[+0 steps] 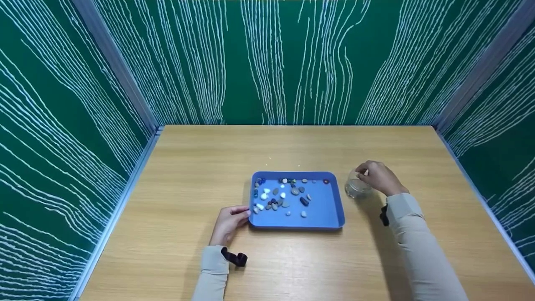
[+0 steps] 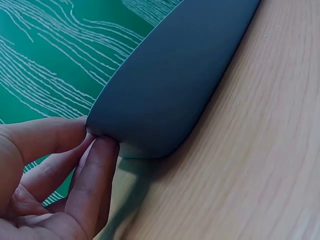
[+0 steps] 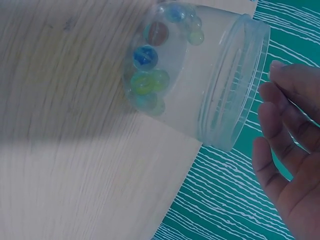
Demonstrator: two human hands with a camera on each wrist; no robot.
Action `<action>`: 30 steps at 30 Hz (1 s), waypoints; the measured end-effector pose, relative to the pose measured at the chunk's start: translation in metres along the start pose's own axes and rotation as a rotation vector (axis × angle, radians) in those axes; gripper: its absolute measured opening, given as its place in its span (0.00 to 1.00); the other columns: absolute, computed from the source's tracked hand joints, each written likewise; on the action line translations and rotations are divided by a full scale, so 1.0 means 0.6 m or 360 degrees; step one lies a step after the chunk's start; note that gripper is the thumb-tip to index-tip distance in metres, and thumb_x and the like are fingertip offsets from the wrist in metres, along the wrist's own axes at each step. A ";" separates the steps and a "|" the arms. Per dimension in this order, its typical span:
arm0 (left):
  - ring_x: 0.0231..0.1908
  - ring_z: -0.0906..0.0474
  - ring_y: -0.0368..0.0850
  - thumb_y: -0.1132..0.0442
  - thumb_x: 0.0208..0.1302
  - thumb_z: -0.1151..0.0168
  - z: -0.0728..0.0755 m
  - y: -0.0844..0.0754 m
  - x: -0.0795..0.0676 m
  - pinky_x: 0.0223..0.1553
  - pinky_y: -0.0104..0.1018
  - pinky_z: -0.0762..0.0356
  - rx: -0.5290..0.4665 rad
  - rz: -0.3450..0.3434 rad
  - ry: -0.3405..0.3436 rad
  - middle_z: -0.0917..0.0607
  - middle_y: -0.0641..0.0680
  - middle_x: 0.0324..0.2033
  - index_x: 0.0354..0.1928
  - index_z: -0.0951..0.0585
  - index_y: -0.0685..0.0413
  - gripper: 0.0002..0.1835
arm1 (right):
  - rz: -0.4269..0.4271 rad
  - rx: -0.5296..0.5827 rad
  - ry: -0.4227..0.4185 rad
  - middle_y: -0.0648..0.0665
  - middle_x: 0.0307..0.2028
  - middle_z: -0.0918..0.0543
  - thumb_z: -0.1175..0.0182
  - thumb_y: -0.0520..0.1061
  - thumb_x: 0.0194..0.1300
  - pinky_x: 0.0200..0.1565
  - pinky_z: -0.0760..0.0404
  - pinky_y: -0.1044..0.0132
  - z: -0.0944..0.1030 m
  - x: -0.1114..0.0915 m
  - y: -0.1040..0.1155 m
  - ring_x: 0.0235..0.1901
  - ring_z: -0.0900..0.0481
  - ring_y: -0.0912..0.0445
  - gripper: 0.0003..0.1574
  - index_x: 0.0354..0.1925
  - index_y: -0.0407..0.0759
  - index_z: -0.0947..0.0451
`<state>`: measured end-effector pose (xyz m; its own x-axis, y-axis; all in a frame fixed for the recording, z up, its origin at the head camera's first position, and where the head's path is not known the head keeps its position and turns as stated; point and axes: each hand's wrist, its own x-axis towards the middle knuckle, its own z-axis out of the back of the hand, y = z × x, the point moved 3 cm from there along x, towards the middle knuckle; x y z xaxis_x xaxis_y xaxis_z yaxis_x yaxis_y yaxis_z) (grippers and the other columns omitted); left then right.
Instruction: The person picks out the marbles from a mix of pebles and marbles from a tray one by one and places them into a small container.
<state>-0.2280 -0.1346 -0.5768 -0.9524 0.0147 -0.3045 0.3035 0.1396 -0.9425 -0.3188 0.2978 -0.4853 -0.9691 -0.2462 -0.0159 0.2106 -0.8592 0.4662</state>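
My left hand (image 1: pixel 228 221) pinches the left wall of a blue plastic tray (image 1: pixel 324 211) near its front corner; the left wrist view shows thumb and fingers at the tray's rim (image 2: pixel 95 112). Pebbles (image 1: pixel 295 191), white stones (image 1: pixel 260 206) and glass marbles (image 1: pixel 256 193) lie scattered in the tray, mostly in its left half. Right of it a clear jar (image 1: pixel 355 190) stands upright without a lid. Several marbles (image 3: pixel 145 56) sit at the jar's bottom. Over the jar's mouth is my right hand (image 1: pixel 381 179), fingers loosely bent, with nothing visible between them.
Tray and jar stand on a wooden table (image 1: pixel 192 167). Tiny light specks (image 1: pixel 299 165) lie behind the tray. Green panels (image 1: pixel 234 83) with white wavy lines enclose the table at the back and both sides.
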 end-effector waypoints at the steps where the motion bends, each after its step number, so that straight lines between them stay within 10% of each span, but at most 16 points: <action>1: 0.41 0.17 0.44 0.75 0.59 0.37 0.000 0.000 0.000 0.49 0.35 0.17 0.0002 0.0001 -0.0001 0.16 0.64 0.45 0.51 0.23 0.77 0.17 | 0.0001 0.0001 0.0002 0.32 0.41 0.18 0.43 0.36 0.65 0.39 0.18 0.52 -0.001 0.000 0.000 0.39 0.21 0.44 0.13 0.46 0.30 0.20; 30: 0.41 0.17 0.44 0.75 0.59 0.38 -0.002 -0.001 0.000 0.49 0.36 0.17 -0.0014 -0.0007 -0.0002 0.15 0.65 0.45 0.51 0.23 0.77 0.18 | 0.0063 0.0023 -0.0004 0.36 0.39 0.17 0.44 0.40 0.68 0.39 0.18 0.53 -0.017 0.032 0.056 0.38 0.20 0.47 0.13 0.45 0.32 0.19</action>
<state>-0.2281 -0.1336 -0.5762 -0.9536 0.0132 -0.3008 0.2993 0.1486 -0.9425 -0.3292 0.2599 -0.4788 -0.9604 -0.2785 0.0049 0.2467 -0.8422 0.4794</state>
